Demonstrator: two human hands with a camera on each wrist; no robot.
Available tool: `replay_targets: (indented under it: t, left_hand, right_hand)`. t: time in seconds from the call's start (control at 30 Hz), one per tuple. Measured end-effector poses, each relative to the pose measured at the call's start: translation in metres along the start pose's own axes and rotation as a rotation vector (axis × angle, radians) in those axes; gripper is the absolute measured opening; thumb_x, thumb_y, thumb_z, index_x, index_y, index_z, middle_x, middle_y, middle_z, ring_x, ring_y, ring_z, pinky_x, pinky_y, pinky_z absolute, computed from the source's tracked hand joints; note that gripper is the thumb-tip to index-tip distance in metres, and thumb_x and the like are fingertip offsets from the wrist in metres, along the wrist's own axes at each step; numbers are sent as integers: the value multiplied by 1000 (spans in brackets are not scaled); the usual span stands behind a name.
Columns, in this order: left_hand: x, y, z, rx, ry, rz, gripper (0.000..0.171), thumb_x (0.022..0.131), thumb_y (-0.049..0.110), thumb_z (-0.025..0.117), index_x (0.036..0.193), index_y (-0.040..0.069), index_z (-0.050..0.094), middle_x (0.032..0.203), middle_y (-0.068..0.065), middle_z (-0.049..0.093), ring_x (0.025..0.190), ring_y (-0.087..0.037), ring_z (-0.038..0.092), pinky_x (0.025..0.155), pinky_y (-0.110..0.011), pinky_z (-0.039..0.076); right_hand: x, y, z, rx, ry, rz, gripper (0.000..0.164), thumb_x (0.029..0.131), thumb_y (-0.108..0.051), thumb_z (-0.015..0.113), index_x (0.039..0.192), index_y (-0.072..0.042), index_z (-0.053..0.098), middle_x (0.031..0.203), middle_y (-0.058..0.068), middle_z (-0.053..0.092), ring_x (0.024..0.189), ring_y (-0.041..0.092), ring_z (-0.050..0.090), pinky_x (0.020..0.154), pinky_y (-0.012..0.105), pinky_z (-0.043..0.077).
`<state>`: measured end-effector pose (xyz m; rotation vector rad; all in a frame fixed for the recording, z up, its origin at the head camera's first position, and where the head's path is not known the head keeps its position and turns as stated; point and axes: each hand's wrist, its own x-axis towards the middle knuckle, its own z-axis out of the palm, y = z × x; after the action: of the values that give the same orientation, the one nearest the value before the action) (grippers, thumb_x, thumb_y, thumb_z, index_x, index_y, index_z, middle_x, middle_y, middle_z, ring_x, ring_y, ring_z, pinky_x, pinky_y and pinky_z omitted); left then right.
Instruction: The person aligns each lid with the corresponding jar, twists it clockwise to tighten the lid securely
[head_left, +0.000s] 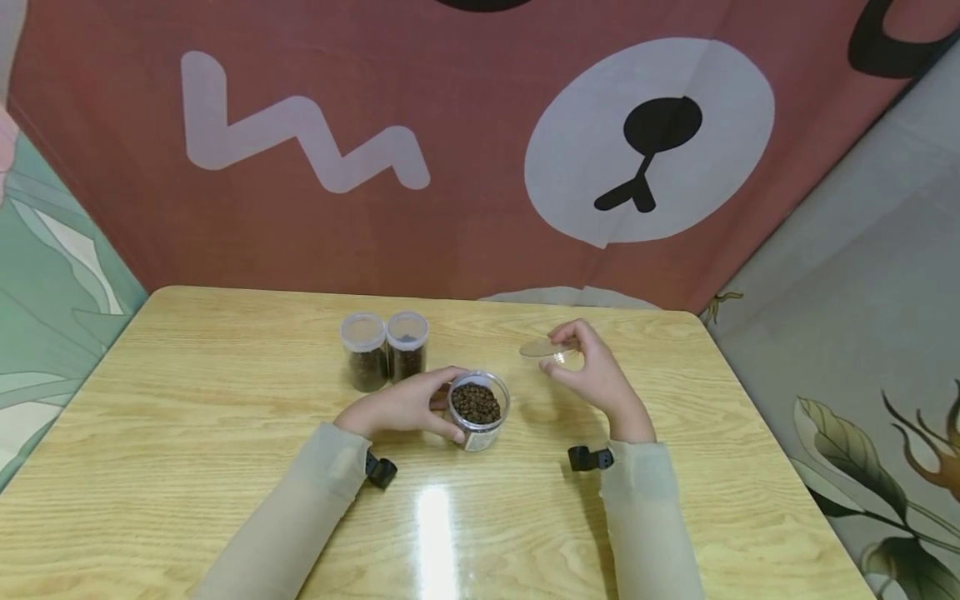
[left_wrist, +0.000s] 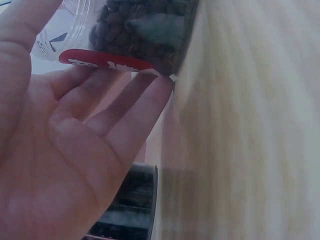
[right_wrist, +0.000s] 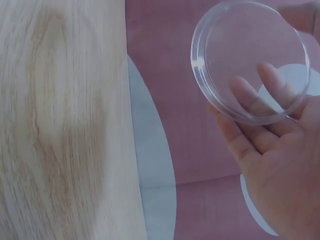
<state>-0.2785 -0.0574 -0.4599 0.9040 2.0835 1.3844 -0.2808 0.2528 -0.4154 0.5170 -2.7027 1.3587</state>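
My left hand [head_left: 408, 406] grips a clear plastic jar [head_left: 482, 439] around its side, with thumb and fingers on opposite sides. The jar has no lid on it, and brown coffee beans [head_left: 476, 403] show through its open mouth. A red label with white lettering runs along the jar wall in the left wrist view. To the right, above the table, my right hand [head_left: 600, 371] pinches a clear round lid [right_wrist: 245, 55] by its edge between thumb and fingers. That lid is apart from the jar.
Two lidded clear jars, a left one [head_left: 365, 354] and a right one [head_left: 408, 346], stand side by side behind my left hand, both with dark contents. The wooden table [head_left: 187, 450] ends at a printed red cloth [head_left: 480, 225] behind. Black camera mounts sit at both wrists.
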Motion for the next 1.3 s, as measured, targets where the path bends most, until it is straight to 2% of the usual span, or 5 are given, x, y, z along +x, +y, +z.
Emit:
replay_targets:
  t: [0.3, 0.53, 0.8, 1.07, 1.3]
  left_hand:
    - [-1, -2, -1, -13, -20, 7, 88, 82, 13, 87, 154, 5, 38, 150, -10, 48, 140, -26, 46, 112, -30, 42]
    - [-2, -3, -2, -19, -41, 4, 88, 82, 10, 86, 155, 3, 36, 151, -12, 46, 141, -28, 45, 111, -29, 42]
    - [-2, -4, -3, 8, -28, 21, 87, 83, 14, 86, 155, 4, 37, 149, -11, 48, 139, -27, 47, 110, -29, 44]
    - [-1, -3, -4, 31, -7, 17, 86, 83, 17, 86, 154, 4, 38, 150, -10, 49, 139, -27, 47, 110, -32, 44]
    - [-1, -3, -5, 37, -13, 21, 85, 85, 19, 85, 155, 8, 38, 149, -8, 49, 139, -26, 47, 112, -33, 42]
  right_hand:
    - [0, -1, 4, 34, -45, -87, 34, 84, -6, 79, 108, -6, 55, 131, 13, 56, 127, 34, 51, 114, 57, 34]
    - [1, 0, 12, 210, -90, -179, 33, 83, 8, 76, 106, 1, 53, 134, 17, 52, 131, 33, 46, 120, 51, 28]
    - [2, -9, 22, 277, -163, -204, 32, 82, 5, 81, 102, -3, 57, 132, 15, 52, 130, 30, 47, 118, 50, 33]
    - [3, -10, 28, 301, -199, -253, 31, 80, 5, 83, 101, 0, 60, 129, 16, 54, 129, 32, 48, 115, 55, 36]
    - [3, -19, 33, 289, -237, -282, 35, 76, 6, 86, 99, 4, 60, 127, 15, 56, 128, 32, 51, 115, 38, 40]
